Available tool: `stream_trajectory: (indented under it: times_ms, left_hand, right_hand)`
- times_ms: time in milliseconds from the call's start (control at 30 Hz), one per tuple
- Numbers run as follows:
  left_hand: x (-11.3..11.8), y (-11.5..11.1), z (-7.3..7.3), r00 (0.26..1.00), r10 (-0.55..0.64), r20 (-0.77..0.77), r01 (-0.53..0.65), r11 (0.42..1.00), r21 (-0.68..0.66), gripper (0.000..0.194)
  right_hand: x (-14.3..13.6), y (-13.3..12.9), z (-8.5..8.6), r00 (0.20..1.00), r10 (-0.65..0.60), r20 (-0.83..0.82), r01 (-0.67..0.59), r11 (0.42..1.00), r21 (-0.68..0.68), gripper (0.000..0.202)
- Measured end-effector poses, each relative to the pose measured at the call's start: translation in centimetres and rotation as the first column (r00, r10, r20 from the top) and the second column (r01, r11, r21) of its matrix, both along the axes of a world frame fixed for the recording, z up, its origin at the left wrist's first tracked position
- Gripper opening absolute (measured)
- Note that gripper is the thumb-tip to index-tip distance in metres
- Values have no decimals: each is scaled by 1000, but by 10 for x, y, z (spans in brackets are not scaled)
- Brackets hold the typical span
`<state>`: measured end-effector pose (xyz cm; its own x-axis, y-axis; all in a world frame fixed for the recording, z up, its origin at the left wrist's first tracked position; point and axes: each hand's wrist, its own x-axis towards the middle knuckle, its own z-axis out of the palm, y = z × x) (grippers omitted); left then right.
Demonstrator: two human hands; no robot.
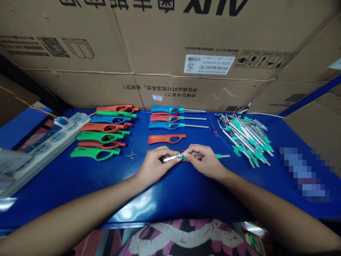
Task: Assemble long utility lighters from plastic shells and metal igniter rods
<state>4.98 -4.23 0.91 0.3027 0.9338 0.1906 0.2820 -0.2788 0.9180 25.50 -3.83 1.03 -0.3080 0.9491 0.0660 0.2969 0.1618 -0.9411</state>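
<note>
Close together over the blue table, my left hand point(154, 161) and my right hand point(202, 160) both grip a lighter core. My left thumb and fingers are closed on its shiny, clear fuel tank point(170, 158). My right fingers pinch the core near the tank's end. A green-collared metal tube point(225, 155) sticks out past my right hand; whether it belongs to the same core is hidden. Some red plastic shows between the hands, mostly covered. Just beyond lies an orange lighter casing half point(166, 139), with a trigger opening.
Several orange, green and blue casings point(96, 153) lie at left beside loose screws point(131, 154) and a power strip point(61, 137). Three lighters with metal tubes point(178, 125) lie at back centre. A screwdriver point(214, 129) and a pile of lighter cores point(246, 140) are at right. A cardboard box point(160, 42) stands behind.
</note>
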Motion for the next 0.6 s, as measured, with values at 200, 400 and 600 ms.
stream_trajectory:
  times_ms: [200, 400, 600]
  left_hand:
    - [0, 1, -3, 1000, -9, -7, 9, 1000, 15, 13]
    - [-4, 4, 0, 999, -40, -25, 41, 999, 28, 14]
    - [-12, 9, 3, 986, -82, -143, 108, 977, 186, 23]
  right_hand:
    - [-1, -1, -1, 1000, 0, 27, -2, 997, 75, 21]
    - [5, 5, -1, 998, 63, 22, -63, 998, -21, 21]
    - [7, 10, 3, 995, 83, -59, -86, 995, -48, 24]
